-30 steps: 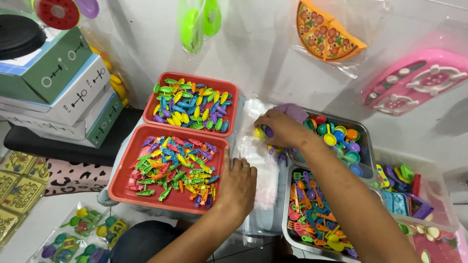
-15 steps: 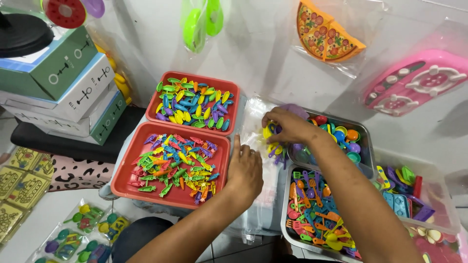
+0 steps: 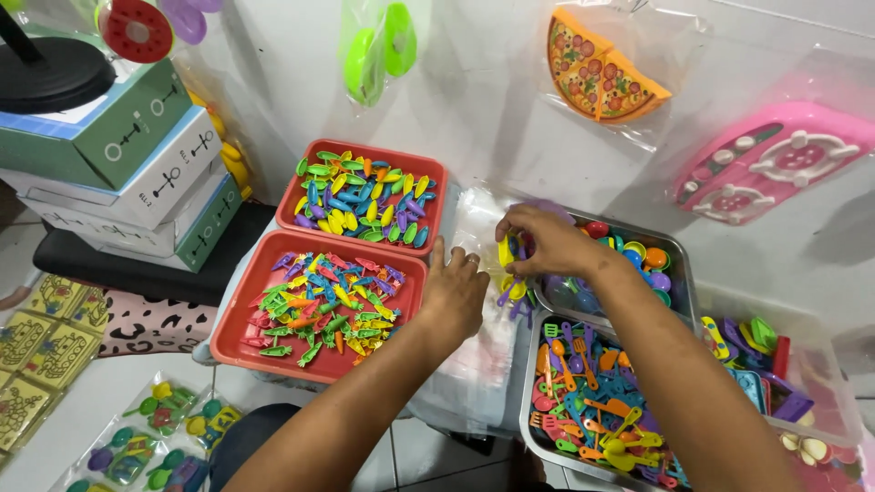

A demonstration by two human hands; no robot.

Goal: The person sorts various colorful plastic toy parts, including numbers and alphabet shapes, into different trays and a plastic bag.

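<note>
Right hand (image 3: 547,241) pinches small yellow toy pieces (image 3: 507,252) over the clear plastic bag (image 3: 474,364); left hand (image 3: 451,296) presses flat, fingers spread, holding nothing, beside the red tray (image 3: 232,342).

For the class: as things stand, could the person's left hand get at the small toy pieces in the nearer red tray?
Probably yes: the left hand rests right beside the nearer red tray, which is open-topped with nothing lying between them.

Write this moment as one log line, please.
left hand: flat on clear plastic bag | right hand: holds small toy pieces over bag | beside: red trays, metal trays
</note>
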